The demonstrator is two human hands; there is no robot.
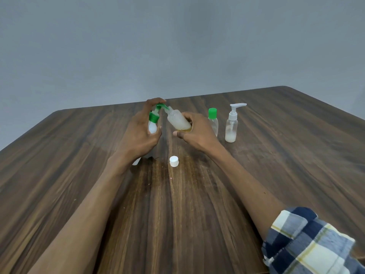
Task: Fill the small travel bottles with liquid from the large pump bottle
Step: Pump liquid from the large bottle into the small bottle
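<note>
There were four bottles: one white pump bottle (152, 126) with a green pump, one open travel bottle (178, 121), one green-capped bottle (213, 121) and one clear pump bottle (231, 127). One loose white cap (174, 161) lay on one table (276, 155). Two hands were in view.

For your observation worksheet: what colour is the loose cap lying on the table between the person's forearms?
White; the loose cap shows clearly in the head view.
</note>
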